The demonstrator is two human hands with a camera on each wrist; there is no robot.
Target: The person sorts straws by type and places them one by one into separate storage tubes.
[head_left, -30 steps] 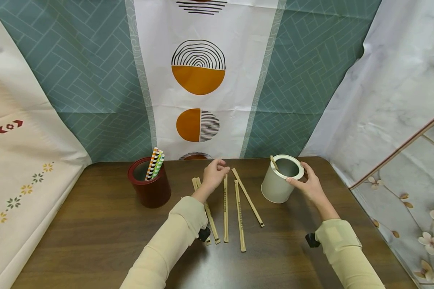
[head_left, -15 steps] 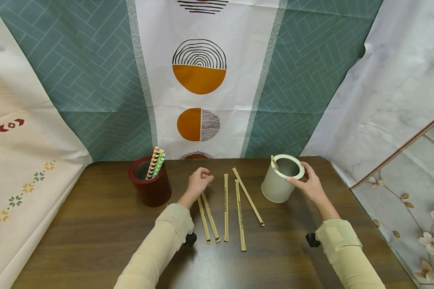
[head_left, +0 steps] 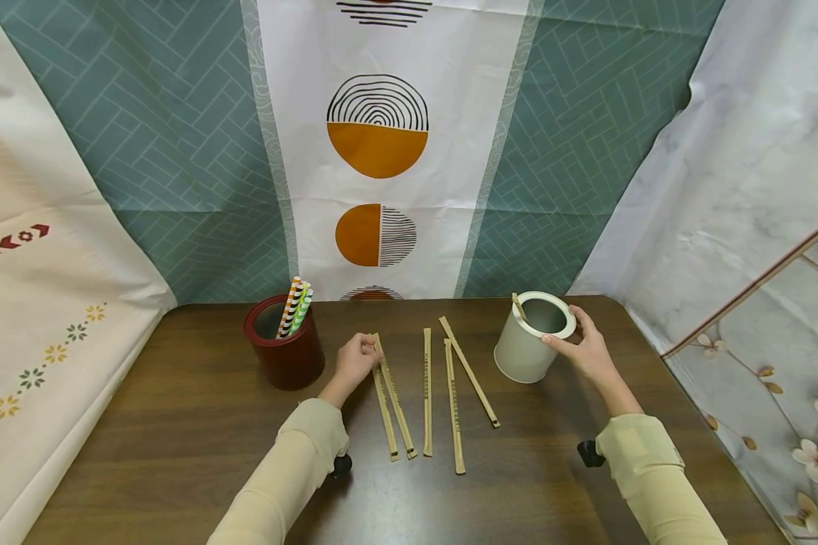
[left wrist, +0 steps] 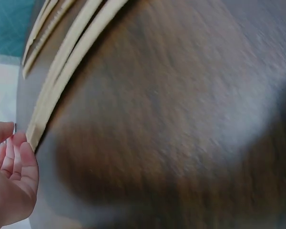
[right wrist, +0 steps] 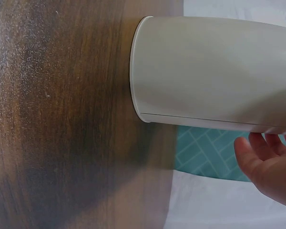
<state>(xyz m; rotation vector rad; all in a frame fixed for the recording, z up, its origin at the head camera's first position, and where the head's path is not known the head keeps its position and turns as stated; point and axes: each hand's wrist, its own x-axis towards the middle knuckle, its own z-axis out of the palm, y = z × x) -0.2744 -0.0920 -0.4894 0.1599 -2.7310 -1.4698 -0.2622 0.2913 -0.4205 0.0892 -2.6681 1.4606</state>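
Left grip (head_left: 354, 357): curled narrow at the top ends of the left pair of wrapped straws (head_left: 397, 401), mid-frame; could not tell whether pinching either.
Left pair of wrapped straws: lay on the worktop (head_left: 177, 424), close together at the top, spreading lower down; could have been dragged along together, being so close.
Right grip (head_left: 585, 354): held the white can (head_left: 518, 356), right of centre, up by the rim; might have tipped that can with a sideways pull, holding so high.
Tan stick (head_left: 517, 305): leaned at the can's left rim; could have shifted with such a tip.
Red can (head_left: 288, 371): stood left of centre, striped straws (head_left: 293, 310) inside; might have been knocked by a leftward swing.
Head view: showed the white can's opening, missing from both wrist views.
Left wrist view: showed the palm side, hidden from above.
Right wrist view: showed a line along the can's wall, not discernible from above.
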